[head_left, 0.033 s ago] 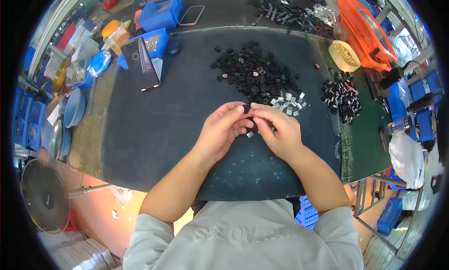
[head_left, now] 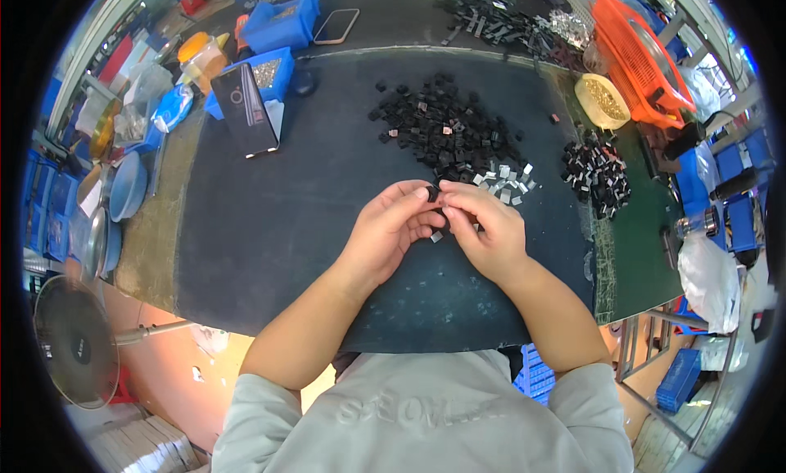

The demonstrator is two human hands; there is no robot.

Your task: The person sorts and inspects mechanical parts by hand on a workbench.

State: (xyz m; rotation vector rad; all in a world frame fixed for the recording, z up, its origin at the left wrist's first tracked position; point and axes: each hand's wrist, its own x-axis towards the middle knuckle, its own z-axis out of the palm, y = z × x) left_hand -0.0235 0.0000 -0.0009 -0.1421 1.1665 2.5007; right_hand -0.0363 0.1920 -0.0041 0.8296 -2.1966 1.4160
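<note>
Close together above the dark mat (head_left: 270,227), my two hands meet at the fingertips. My left hand (head_left: 383,234) pinches a small black block (head_left: 432,193) between thumb and fingers. Thumb and forefinger of my right hand (head_left: 491,231) are closed right beside that block; whatever they hold is too small and hidden to make out. A heap of small black blocks (head_left: 442,125) lies just beyond the hands. Several small silver metal pieces (head_left: 503,181) are spread at its near right edge. One loose silver piece (head_left: 436,236) rests on the mat below the fingertips.
A phone (head_left: 246,108) leans upright by a blue bin (head_left: 282,72) at the far left. On the right are a second pile of black and silver parts (head_left: 596,174), a yellow bowl (head_left: 602,100) and orange baskets (head_left: 643,55). A fan (head_left: 78,342) stands at the lower left.
</note>
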